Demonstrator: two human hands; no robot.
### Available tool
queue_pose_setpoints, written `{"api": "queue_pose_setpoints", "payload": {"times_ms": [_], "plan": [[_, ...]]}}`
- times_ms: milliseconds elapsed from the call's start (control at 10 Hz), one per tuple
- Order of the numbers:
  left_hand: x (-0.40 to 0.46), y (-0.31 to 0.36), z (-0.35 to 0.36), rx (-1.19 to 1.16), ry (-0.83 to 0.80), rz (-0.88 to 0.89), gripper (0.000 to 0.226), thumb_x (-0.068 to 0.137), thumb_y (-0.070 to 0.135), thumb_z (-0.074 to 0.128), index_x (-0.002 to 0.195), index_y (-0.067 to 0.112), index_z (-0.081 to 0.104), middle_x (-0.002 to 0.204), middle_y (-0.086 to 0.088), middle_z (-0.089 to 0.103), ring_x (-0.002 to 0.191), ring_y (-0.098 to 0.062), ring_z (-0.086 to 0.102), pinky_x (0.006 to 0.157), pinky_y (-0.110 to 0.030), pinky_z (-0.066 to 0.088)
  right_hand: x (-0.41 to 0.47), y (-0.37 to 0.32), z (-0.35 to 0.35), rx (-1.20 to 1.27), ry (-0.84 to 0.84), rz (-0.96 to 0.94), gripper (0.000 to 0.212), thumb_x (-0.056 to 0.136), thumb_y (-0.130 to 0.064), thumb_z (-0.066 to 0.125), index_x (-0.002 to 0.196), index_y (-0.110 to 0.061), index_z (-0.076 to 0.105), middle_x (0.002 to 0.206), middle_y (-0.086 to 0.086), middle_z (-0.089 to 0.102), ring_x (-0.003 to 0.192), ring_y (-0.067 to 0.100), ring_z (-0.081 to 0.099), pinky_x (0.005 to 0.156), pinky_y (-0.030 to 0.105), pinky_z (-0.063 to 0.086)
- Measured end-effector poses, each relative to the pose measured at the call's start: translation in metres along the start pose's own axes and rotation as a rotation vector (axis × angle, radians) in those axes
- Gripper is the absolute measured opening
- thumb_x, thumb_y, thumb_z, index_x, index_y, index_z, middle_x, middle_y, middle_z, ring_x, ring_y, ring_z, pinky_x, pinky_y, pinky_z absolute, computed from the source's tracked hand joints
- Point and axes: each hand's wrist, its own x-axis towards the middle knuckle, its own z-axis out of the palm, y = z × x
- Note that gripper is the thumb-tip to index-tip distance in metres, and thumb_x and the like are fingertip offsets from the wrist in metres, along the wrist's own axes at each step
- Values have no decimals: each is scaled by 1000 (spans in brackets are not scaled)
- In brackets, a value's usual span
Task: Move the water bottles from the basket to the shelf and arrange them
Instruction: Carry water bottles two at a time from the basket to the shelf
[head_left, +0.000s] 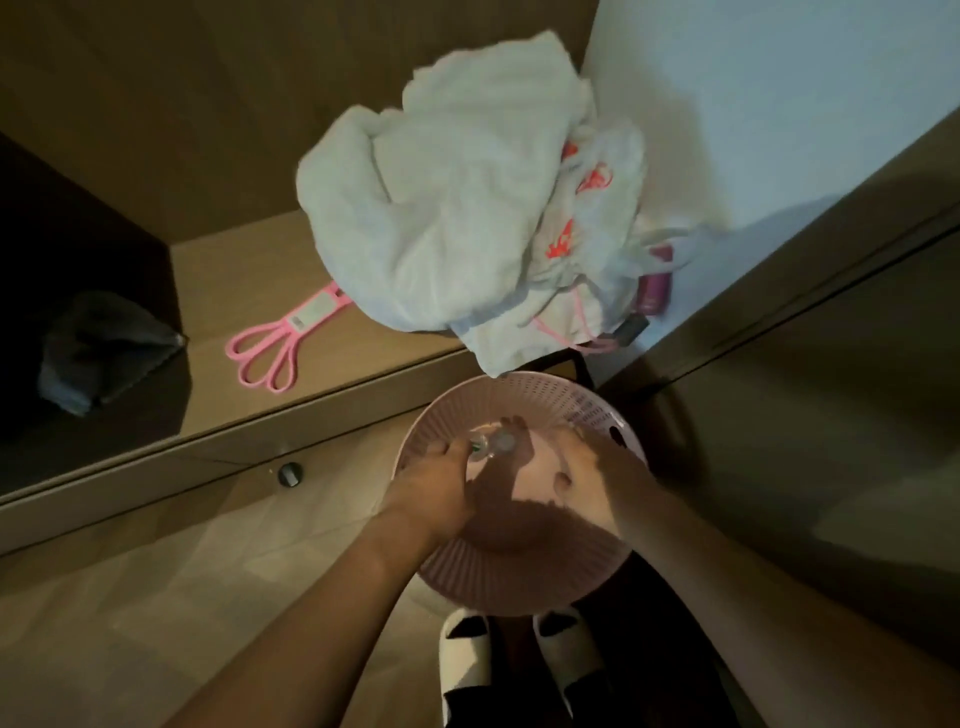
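- I count one water bottle (493, 442) in the pink basket (524, 571), seen from its cap end; if more lie there, I cannot tell.
- My left hand (431, 493) reaches into the basket; its fingers (452, 451) touch the bottle, but whether they close around it I cannot tell.
- My right hand (597, 478) is also inside the basket, fingers partly bent, near the bottle; the hold is not clear.
- The basket is on the floor (156, 597), just before the front edge of the wooden shelf (234, 270).
- On the shelf: one pink plastic tool (280, 340), one white cloth heap (441, 208), one white bag with orange print (587, 234).
- One grey cloth (98, 353) is in the dark compartment at the left.
- Two white slippers (467, 654) are below the basket.
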Motion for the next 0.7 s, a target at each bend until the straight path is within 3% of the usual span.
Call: {"api": "queue_pose_setpoints", "payload": {"times_ms": [100,200,300,400,500,600,700], "plan": [[94,-28,74,11,-30,-73,57,91,36,55,143,25,35,139,-13,49,121,-37,55,99,-45,47,96,46,102,72,-17,29,45,95,-29,56,138,-32,45,133,-1,54,120,22,56,89,14,44],[164,-52,140,63,-61,-145,65,94,34,56,150,29,24,140,-14,49,122,-35,54,100,-46,46,162,71,186,-3,-3,-29,61,87,-33,64,141,-33,37,139,-4,48,125,19,50,100,33,46],[203,-70,189,115,-27,-160,62,95,31,54,148,33,22,135,-10,53,116,-31,58,94,-45,50,197,86,239,-48,39,-107,57,86,-37,60,138,-34,36,135,-2,50,123,17,50,100,32,46],[209,-80,212,87,51,-157,52,97,22,46,144,31,25,134,-10,52,114,-32,59,92,-45,49,220,94,265,-63,42,-193,40,88,-32,56,126,-30,42,116,0,59,108,18,58,91,33,50],[190,-84,209,47,83,-185,51,96,20,48,141,28,27,128,-10,58,109,-32,63,92,-44,49,226,104,273,62,-53,-150,28,94,-28,52,121,-34,45,109,4,64,103,28,63,89,38,50],[150,-72,176,13,109,-195,50,94,26,55,138,28,33,112,-9,65,100,-31,66,85,-40,50,204,119,256,-2,-19,-107,33,97,-35,49,112,-64,45,126,0,61,112,20,59,87,14,47],[93,-51,122,-43,169,-179,42,93,35,54,131,28,40,103,-5,69,95,-30,67,76,-34,49,125,78,158,150,-125,-58,33,99,-22,51,132,-27,51,123,10,61,106,19,58,73,4,38]]}}
